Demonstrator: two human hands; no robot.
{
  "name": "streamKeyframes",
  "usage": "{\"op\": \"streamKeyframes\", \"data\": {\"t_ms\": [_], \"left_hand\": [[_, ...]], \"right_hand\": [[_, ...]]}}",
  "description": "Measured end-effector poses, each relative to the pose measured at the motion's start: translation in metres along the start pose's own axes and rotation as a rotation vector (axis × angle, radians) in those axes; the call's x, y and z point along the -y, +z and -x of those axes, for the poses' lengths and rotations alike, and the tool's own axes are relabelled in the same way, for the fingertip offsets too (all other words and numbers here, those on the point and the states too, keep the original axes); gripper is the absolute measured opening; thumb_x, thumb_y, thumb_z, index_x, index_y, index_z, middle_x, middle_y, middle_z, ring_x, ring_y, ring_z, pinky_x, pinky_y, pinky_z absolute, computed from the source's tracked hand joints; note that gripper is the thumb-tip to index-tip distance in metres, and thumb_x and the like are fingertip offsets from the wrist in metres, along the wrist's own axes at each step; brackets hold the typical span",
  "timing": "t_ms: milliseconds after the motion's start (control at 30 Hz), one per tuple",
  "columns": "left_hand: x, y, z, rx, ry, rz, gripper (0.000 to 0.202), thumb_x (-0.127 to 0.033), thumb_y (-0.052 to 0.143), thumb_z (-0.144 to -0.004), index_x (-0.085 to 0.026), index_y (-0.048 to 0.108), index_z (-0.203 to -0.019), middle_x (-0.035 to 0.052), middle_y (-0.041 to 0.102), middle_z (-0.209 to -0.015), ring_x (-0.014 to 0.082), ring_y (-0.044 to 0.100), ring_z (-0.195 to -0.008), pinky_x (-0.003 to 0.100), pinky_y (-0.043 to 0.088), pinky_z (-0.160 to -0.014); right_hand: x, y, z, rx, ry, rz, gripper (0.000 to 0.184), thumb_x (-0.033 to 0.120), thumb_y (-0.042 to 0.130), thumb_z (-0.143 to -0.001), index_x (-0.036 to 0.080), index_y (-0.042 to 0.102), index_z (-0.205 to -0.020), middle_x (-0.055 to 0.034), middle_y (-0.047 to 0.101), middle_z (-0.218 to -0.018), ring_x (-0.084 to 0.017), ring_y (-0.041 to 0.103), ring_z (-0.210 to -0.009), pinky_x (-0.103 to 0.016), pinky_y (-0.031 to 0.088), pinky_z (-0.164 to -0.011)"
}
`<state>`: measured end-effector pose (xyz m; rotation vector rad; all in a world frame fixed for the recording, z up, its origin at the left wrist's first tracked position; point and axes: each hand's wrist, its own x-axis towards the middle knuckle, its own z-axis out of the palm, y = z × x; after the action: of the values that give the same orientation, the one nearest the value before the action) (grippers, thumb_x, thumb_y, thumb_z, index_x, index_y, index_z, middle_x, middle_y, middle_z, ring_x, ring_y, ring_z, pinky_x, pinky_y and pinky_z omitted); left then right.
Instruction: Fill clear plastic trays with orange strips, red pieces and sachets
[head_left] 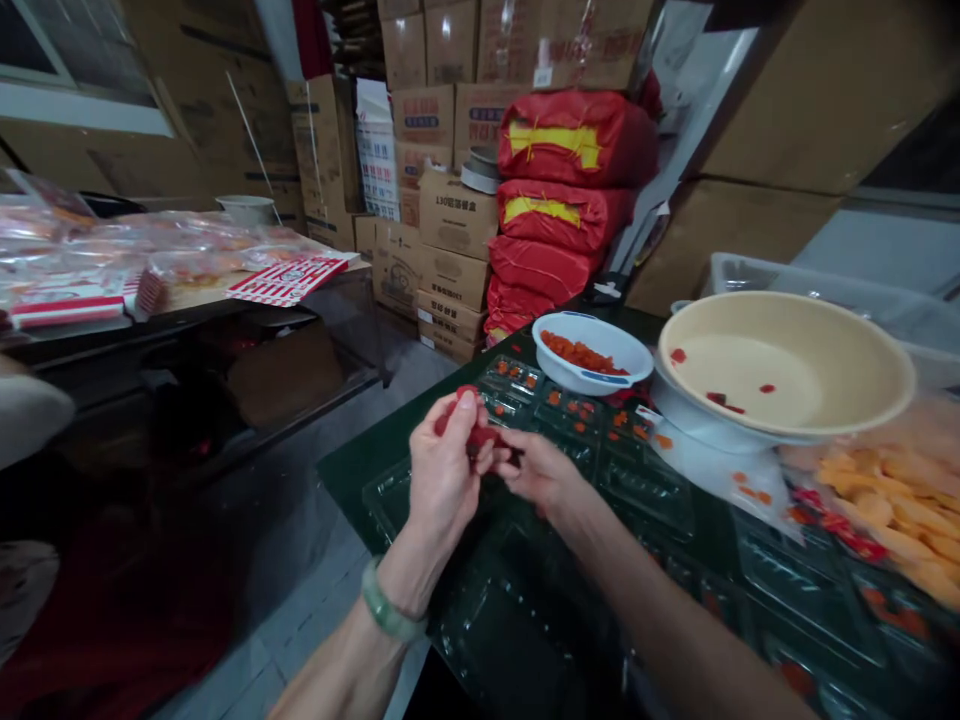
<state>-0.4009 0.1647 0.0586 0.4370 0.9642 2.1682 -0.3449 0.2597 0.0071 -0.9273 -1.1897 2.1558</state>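
My left hand (442, 465) is closed around a small red piece of food (477, 438), held above the clear plastic trays (570, 420) on a dark green table (360, 465). A green bracelet (386, 605) sits on that wrist. My right hand (544, 470) pinches the same red piece from the right side, fingertips meeting those of the left hand. Several tray compartments hold small red-orange bits. A white bowl (600, 345) of red-orange pieces stands just beyond the trays.
A large cream basin (787, 365) with a few red bits sits at right, above bags of orange snacks (892, 490). Red sacks (570, 190) and stacked cardboard boxes (450, 215) fill the back. At left, a table (225, 290) carries packaged goods.
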Motion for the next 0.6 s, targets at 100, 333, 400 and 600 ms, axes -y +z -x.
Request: {"op": "streamKeyframes", "data": {"t_ms": [100, 333, 400, 600], "left_hand": [[-0.017, -0.022, 0.002, 0.025, -0.056, -0.013, 0.016, -0.028, 0.062, -0.077, -0.015, 0.054, -0.079, -0.0036, 0.046, -0.061, 0.0028, 0.036, -0.041, 0.016, 0.022, -0.036], [-0.018, -0.059, 0.0, -0.091, -0.168, -0.1, 0.018, -0.031, 0.06, -0.078, -0.015, 0.054, -0.076, -0.0032, 0.046, -0.062, 0.0025, 0.035, -0.042, 0.017, 0.023, -0.037], [-0.017, -0.064, -0.003, -0.126, -0.175, -0.104, 0.018, -0.031, 0.062, -0.077, -0.015, 0.054, -0.075, -0.0032, 0.047, -0.063, 0.0026, 0.035, -0.043, 0.017, 0.024, -0.037], [-0.018, -0.074, -0.008, -0.198, -0.219, -0.082, 0.02, -0.032, 0.066, -0.073, -0.015, 0.055, -0.076, -0.0027, 0.047, -0.062, 0.0038, 0.035, -0.044, 0.017, 0.024, -0.037]], "right_hand": [[0.027, -0.017, -0.047, -0.268, -0.096, 0.299, 0.006, 0.013, 0.05, -0.074, 0.015, 0.055, -0.071, 0.0051, 0.044, -0.049, -0.004, 0.027, -0.036, -0.018, 0.016, -0.035], [0.051, -0.05, -0.165, -0.55, -0.191, 0.864, 0.028, 0.032, 0.048, -0.086, 0.012, 0.059, -0.071, -0.0048, 0.058, -0.066, -0.013, 0.055, -0.061, -0.025, 0.042, -0.055], [0.053, -0.057, -0.182, -0.567, -0.177, 0.993, 0.027, 0.036, 0.049, -0.087, 0.011, 0.06, -0.085, -0.0061, 0.061, -0.083, -0.013, 0.058, -0.073, -0.028, 0.047, -0.066], [0.058, -0.066, -0.199, -0.567, -0.23, 1.259, 0.029, 0.037, 0.045, -0.089, 0.012, 0.06, -0.086, -0.004, 0.063, -0.082, -0.014, 0.059, -0.073, -0.03, 0.047, -0.068]]}}
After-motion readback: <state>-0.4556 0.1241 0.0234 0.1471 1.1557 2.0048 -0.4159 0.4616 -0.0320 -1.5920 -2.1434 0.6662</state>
